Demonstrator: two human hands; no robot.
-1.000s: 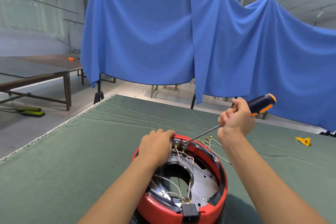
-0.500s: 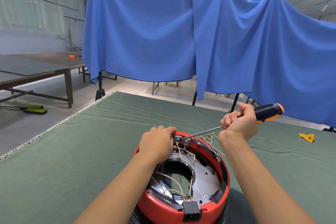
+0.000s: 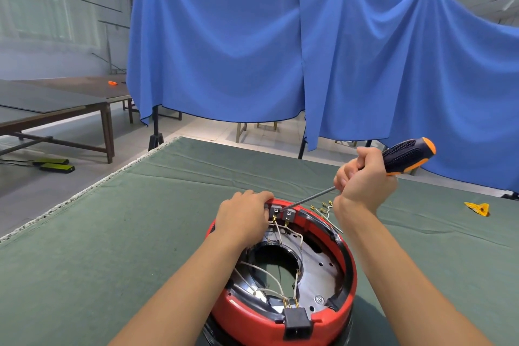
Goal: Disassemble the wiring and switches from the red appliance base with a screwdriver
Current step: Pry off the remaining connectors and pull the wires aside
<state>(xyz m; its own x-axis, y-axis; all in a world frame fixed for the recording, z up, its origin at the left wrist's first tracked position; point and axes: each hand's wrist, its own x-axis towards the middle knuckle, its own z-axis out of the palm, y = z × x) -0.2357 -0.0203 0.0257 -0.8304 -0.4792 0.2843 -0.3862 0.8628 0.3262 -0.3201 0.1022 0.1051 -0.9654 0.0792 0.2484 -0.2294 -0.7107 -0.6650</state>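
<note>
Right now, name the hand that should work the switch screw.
Right. The right hand grips the screwdriver, its tip at the switches; the left hand steadies the base.

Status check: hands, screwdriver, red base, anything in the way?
Left hand steadies red base at the rim. Right hand grips screwdriver, tip at grey switches. Loose wires beside base, not blocking.

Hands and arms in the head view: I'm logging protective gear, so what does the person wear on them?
Nothing that shows. The left hand and right hand are bare, without gloves, rings or a watch. Both forearms are uncovered to the bottom edge of the frame; no sleeve is in view.
</note>
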